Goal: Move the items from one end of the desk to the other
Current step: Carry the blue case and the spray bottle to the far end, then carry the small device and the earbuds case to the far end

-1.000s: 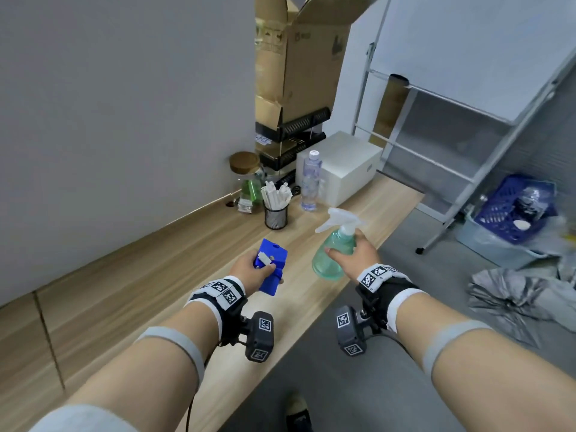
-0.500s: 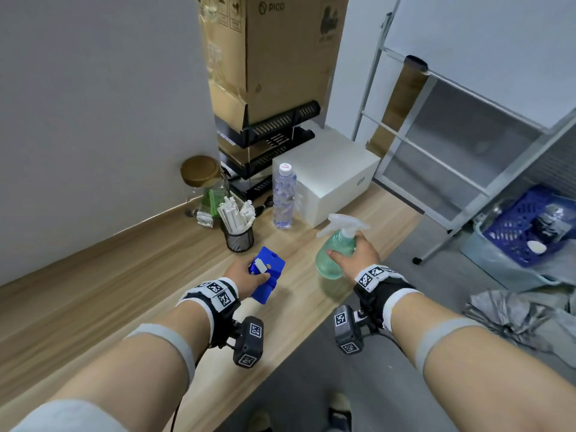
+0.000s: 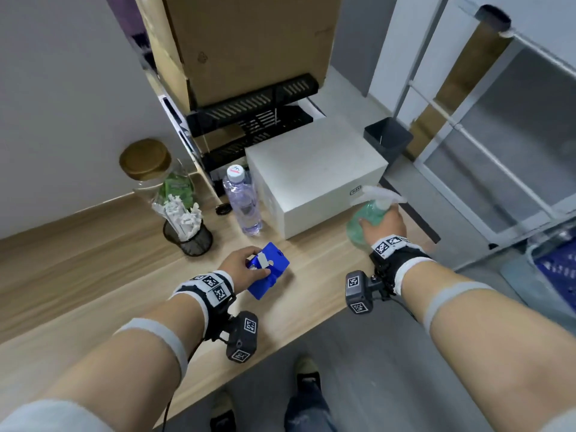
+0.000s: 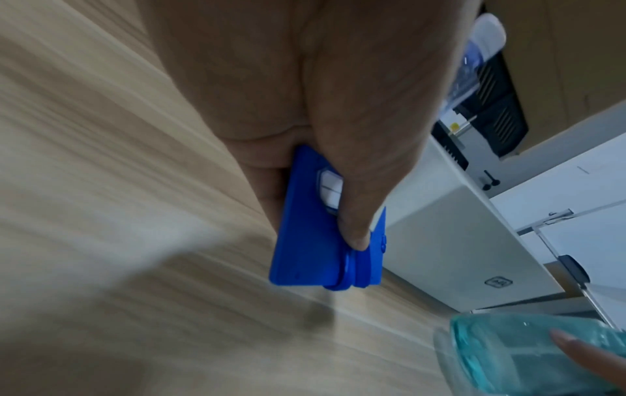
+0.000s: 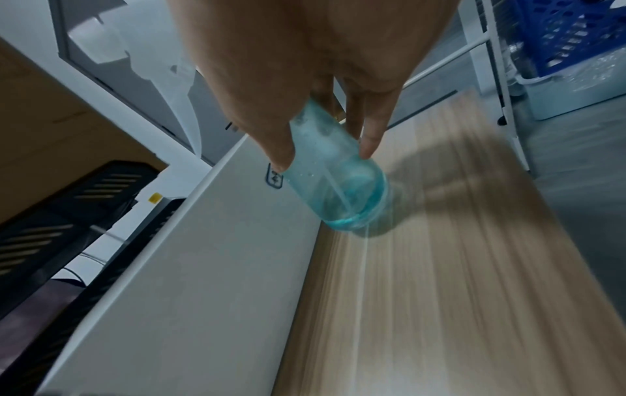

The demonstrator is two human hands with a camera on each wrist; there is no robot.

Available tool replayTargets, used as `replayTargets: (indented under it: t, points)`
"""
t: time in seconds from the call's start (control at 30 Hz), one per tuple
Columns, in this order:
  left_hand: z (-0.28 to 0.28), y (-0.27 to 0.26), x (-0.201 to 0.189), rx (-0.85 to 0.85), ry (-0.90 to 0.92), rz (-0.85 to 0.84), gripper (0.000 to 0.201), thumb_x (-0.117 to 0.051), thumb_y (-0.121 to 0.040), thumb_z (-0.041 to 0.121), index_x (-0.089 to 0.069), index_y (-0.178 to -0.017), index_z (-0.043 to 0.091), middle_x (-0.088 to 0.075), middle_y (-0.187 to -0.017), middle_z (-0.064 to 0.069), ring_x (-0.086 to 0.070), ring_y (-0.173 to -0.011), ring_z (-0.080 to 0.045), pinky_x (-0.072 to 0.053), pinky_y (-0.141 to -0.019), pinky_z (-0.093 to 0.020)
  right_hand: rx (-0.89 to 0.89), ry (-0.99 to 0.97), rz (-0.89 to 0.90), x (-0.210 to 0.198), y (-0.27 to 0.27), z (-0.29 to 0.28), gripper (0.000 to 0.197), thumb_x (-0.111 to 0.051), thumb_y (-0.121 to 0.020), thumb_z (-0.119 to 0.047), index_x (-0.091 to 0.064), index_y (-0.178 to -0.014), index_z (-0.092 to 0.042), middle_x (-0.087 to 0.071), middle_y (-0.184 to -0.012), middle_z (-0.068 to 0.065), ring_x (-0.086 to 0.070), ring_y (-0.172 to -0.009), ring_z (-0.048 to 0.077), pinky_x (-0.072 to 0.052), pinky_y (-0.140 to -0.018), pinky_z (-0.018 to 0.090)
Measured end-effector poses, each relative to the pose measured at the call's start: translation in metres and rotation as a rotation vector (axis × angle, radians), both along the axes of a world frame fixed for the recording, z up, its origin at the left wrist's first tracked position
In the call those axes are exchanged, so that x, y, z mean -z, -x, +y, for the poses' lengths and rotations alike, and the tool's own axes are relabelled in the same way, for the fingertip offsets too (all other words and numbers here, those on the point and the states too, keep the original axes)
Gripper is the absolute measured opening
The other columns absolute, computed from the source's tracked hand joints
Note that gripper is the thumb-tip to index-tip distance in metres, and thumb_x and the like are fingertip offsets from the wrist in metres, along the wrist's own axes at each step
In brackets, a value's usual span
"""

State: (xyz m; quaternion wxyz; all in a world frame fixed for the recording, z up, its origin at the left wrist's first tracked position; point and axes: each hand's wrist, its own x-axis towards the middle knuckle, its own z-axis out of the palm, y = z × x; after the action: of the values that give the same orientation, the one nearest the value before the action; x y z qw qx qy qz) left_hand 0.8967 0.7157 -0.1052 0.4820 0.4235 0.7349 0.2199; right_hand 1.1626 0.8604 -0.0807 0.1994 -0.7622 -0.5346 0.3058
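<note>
The left hand's fingers (image 4: 352,235) pinch a flat blue plastic case with a white label (image 3: 269,272), thumb on its face, holding it low over the pale wood-grain worktop (image 3: 93,275), seemingly so it can be set down flat. The right hand's fingers (image 5: 369,144) wrap the body of a translucent teal spray bottle with a white trigger head (image 3: 367,213), held upright just above the worktop beside the white rectangular box (image 3: 314,169); the upright hold probably keeps the liquid level and readies the base for landing. Whether the base touches the wood cannot be told. Close behind the case stand a clear plastic water bottle (image 3: 243,204), a black mesh cup of white sticks (image 3: 188,235) and a glass jar with a brown lid (image 3: 146,159), likely the receiving end. Compared with half a second ago, both hands have travelled forward and lower, the spray bottle now alongside the box.
</note>
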Motion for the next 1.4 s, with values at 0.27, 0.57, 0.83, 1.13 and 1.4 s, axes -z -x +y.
replayTargets:
  t: [0.27,0.57,0.83,1.13,1.4]
  points:
    - [0.045,-0.050,0.025,0.062,0.010,0.015,0.033,-0.072,-0.084,0.010,-0.060,-0.111,0.024,-0.070,-0.100,-0.002,-0.064,-0.084,-0.016,-0.047,-0.066,-0.014,-0.088,-0.002,0.049,0.014,-0.029,0.047,0.055,-0.072,-0.085,-0.020,-0.046,-0.132,-0.008,-0.060,-0.130,0.015,-0.059,-0.120,0.036,-0.048,-0.102,0.042]
    - [0.095,-0.097,0.053,-0.008,-0.046,0.139,0.042,-0.077,-0.080,0.021,-0.067,-0.120,0.022,-0.072,-0.111,-0.001,-0.066,-0.100,-0.021,-0.050,-0.086,-0.025,0.067,0.126,-0.014,0.050,-0.055,0.021,0.067,-0.071,-0.084,-0.032,-0.037,-0.138,-0.011,-0.044,-0.140,0.020,-0.055,-0.118,0.044,-0.045,-0.097,0.044]
    - [0.098,-0.115,0.060,-0.047,-0.161,0.312,0.052,-0.071,-0.082,0.019,-0.060,-0.133,0.019,-0.065,-0.125,-0.009,-0.061,-0.114,-0.029,-0.044,-0.094,-0.027,-0.047,0.116,-0.021,0.075,-0.050,-0.008,0.054,-0.063,-0.086,-0.017,-0.040,-0.134,-0.006,-0.046,-0.136,0.022,-0.052,-0.117,0.044,-0.045,-0.100,0.049]
    - [0.044,-0.067,0.029,-0.172,-0.203,0.300,0.045,-0.072,-0.084,0.018,-0.063,-0.128,0.016,-0.063,-0.125,-0.008,-0.062,-0.112,-0.021,-0.036,-0.085,-0.015,-0.172,0.265,0.264,0.061,0.010,-0.039,0.006,-0.050,-0.081,-0.025,-0.052,-0.081,-0.031,-0.069,-0.080,0.006,-0.072,-0.078,0.036,-0.061,-0.073,0.051]
    - [-0.089,0.054,-0.025,-0.479,-0.253,0.341,0.009,-0.070,-0.085,0.018,-0.071,-0.094,0.017,-0.070,-0.085,0.002,-0.066,-0.082,-0.018,-0.055,-0.084,-0.033,-0.464,0.315,0.337,0.011,0.153,-0.119,0.016,-0.050,-0.088,-0.012,-0.057,-0.074,-0.017,-0.065,-0.071,0.005,-0.062,-0.051,0.017,-0.042,-0.040,0.018]
